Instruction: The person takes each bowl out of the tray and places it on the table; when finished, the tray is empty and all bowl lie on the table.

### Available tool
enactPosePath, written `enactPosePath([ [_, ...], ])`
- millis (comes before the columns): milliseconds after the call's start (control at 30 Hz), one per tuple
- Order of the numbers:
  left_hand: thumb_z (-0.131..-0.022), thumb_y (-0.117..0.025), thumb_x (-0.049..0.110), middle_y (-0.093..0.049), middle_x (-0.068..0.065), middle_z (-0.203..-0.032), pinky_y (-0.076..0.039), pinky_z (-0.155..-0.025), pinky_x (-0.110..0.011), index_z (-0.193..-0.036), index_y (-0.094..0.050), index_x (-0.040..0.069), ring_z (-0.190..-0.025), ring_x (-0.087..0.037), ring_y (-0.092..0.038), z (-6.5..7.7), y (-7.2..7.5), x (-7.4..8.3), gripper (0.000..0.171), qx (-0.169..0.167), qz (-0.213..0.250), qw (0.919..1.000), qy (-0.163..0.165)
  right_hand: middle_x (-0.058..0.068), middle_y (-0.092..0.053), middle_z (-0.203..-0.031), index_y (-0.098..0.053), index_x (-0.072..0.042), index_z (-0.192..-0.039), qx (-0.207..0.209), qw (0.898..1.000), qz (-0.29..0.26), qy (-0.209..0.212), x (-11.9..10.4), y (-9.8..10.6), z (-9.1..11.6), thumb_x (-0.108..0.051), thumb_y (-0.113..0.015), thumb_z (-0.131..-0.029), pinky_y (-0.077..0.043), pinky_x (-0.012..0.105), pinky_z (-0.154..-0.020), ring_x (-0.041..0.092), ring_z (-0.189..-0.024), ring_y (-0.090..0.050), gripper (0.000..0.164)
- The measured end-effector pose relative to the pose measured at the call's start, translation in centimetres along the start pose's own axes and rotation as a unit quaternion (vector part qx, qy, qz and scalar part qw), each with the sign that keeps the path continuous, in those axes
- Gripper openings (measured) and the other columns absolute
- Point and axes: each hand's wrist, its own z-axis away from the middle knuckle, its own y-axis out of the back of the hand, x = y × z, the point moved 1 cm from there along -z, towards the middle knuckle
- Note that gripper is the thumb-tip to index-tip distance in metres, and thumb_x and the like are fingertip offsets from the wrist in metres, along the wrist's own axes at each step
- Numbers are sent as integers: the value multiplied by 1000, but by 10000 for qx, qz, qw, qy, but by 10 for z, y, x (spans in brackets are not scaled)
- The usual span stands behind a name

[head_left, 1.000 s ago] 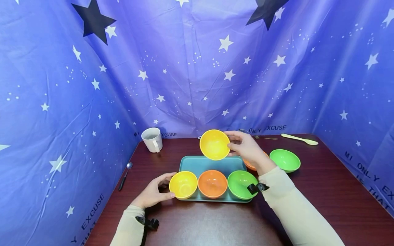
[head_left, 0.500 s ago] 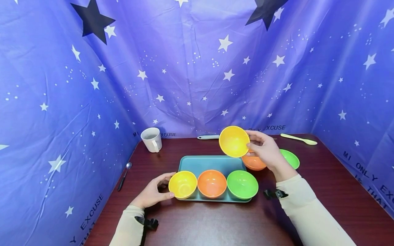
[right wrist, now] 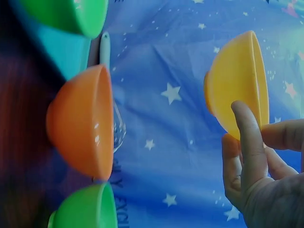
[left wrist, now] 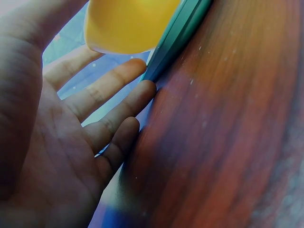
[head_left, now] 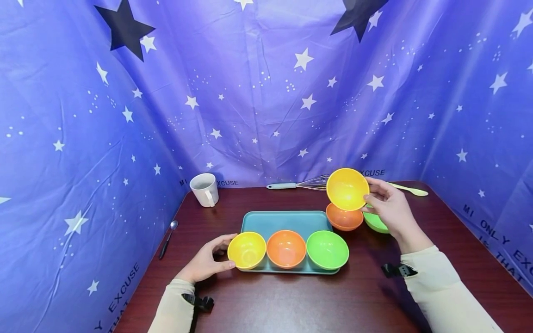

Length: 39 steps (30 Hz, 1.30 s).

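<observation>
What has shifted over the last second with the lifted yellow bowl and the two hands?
The right hand carried the tilted yellow bowl rightward, from above the teal tray to over the orange bowl beside it. The left hand stayed by the tray's front yellow bowl.

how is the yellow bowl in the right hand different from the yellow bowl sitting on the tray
The held yellow bowl is up in the air, pinched at its rim by the right hand; the tray yellow bowl rests on the teal tray. The held yellow bowl is tilted, opening toward the camera; the tray yellow bowl sits upright, with the left hand beside it. Both look alike in colour and shape.
</observation>
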Motion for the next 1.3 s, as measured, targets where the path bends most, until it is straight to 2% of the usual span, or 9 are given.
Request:
enactPosePath([
  [133,-90,-85,21,-68,0,-130,-53,-94,-37,-154,-51,21,-113,-22,-64,0,0,0,73,16,6,10000,-18,5,-62,-113,-50,-1,-153,96,9997,-234,2,7,16,5,5,-65,-100,-61,35,-71,8,-93,-70,56],
  [300,-89,-86,23,-68,2,-130,-52,-95,-37,-154,-51,24,-114,-21,-64,0,0,1,73,8,-53,10000,84,5,-61,-112,-50,-1,-153,279,9993,-261,-24,13,34,14,5,-66,-100,-61,32,-69,5,-93,-70,56],
  [567,-90,-85,24,-68,5,-129,-52,-96,-37,-154,-51,26,-115,-21,-63,0,-1,2,72,8,-65,9999,137,3,-61,-108,-55,-5,-150,609,9927,-1044,16,24,68,24,10,-64,-98,-60,28,-67,7,-85,-70,55],
  [767,-90,-85,22,-68,5,-129,-52,-96,-37,-154,-51,24,-114,-22,-63,1,-1,3,72,-5,-16,10000,97,2,-68,-106,-58,-5,-147,688,9853,-1560,130,31,90,27,14,-64,-97,-61,30,-66,10,-85,-74,54],
  [1067,-90,-85,22,-68,6,-129,-52,-96,-36,-154,-51,24,-114,-22,-64,1,-1,3,73,-6,8,9999,106,3,-66,-105,-59,-5,-146,955,9803,-1729,-21,42,111,32,13,-66,-96,-61,32,-66,11,-84,-74,54],
  [1300,-90,-85,22,-68,3,-129,-52,-96,-36,-154,-51,23,-115,-22,-63,0,0,2,72,-14,34,9999,106,-2,-69,-104,-56,-8,-149,1296,9766,-1660,-446,53,126,36,11,-64,-98,-61,31,-66,10,-83,-76,56],
])
